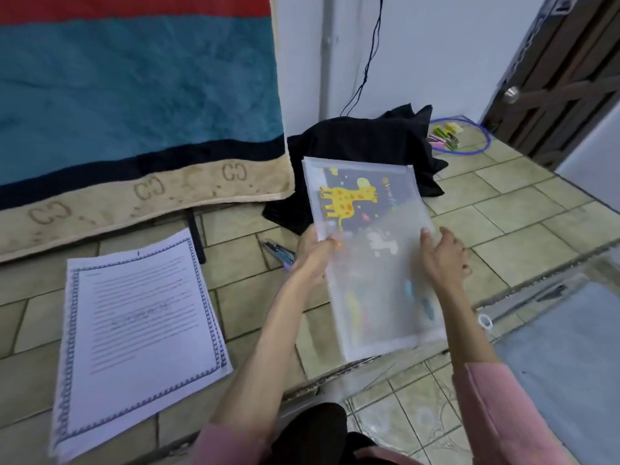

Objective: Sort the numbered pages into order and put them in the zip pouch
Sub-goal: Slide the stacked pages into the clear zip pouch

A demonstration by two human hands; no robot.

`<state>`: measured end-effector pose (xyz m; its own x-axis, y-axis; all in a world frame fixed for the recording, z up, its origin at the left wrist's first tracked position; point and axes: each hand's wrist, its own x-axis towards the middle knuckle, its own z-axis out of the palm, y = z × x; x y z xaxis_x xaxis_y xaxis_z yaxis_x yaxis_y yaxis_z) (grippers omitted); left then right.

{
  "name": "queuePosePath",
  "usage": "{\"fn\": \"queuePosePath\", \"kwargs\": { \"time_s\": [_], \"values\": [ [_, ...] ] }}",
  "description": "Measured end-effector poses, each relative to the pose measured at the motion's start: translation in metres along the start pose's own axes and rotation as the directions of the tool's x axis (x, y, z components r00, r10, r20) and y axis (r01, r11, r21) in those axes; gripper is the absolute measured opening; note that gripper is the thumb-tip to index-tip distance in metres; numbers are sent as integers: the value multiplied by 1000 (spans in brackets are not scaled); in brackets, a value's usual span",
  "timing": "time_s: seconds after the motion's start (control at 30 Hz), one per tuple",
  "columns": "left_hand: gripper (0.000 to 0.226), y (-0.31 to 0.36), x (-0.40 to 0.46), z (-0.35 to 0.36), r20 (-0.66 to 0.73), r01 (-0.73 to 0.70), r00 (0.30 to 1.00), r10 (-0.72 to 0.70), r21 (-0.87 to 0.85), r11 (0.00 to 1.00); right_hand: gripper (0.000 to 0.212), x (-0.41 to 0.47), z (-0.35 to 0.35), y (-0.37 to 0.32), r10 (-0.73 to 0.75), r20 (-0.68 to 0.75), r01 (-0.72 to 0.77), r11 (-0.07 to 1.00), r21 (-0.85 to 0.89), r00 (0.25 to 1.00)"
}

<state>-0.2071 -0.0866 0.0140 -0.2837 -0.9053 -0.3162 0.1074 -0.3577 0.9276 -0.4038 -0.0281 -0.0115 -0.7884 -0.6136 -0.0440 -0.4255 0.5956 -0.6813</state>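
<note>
Both hands hold a translucent zip pouch (372,250) with a giraffe print above the tiled floor (523,209), the left hand (315,253) pinching its left edge and the right hand (443,256) curled on its right edge, while the stack of numbered pages (137,333) lies on the floor well left of the left hand.
</note>
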Motion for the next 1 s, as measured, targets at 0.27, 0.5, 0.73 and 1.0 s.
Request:
{"fn": "queuePosePath", "kwargs": {
  "time_s": [0.27,0.5,0.73,1.0],
  "values": [
    [19,55,-78,-201,-320,-47,940,117,220,974,19,-90,57,-109,-330,559,-26,845,534,760],
    [27,41,-147,-334,-768,241,585,261,472,848,27,-214,166,-174,-431,696,47,866,498,574],
    [58,3,-147,-380,-840,438,400,365,526,729,18,-267,216,-206,-366,748,71,915,396,554],
    [54,-53,-113,-326,-559,464,783,275,817,342,40,-243,210,-202,-399,606,351,914,204,688]
  ]
}}
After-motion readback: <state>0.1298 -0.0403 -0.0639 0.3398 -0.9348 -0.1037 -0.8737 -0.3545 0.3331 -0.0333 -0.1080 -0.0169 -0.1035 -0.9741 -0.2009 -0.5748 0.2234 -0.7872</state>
